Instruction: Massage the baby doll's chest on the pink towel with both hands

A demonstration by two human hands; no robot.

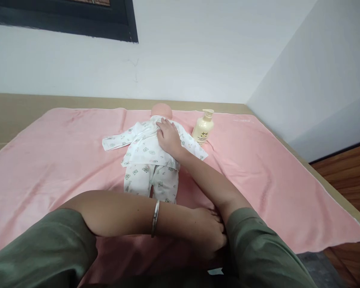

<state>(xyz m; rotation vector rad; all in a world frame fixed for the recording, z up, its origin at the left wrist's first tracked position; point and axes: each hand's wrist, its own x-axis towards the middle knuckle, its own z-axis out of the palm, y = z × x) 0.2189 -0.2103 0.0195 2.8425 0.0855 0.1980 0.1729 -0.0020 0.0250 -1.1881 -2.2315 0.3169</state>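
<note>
A baby doll [162,110] in a white printed top [147,138] and matching trousers [165,182] lies at the middle of a pink blanket [87,160]; its head points to the wall and no face shows. My right hand [169,138] rests flat on the upper part of the top, fingers stretched out and slightly apart. Across the front of my body reaches my left arm, with a silver bangle [155,218] at the wrist. My left hand [208,232] is closed beside my right elbow and sleeve; whatever its curled fingers hold is hidden.
A cream pump bottle [203,127] stands on the blanket close to the doll's right-side sleeve in view. Behind the wooden surface [12,116] rises a white wall [192,56] with a dark-framed window [120,20]. Brown wooden boards [348,176] show at the right.
</note>
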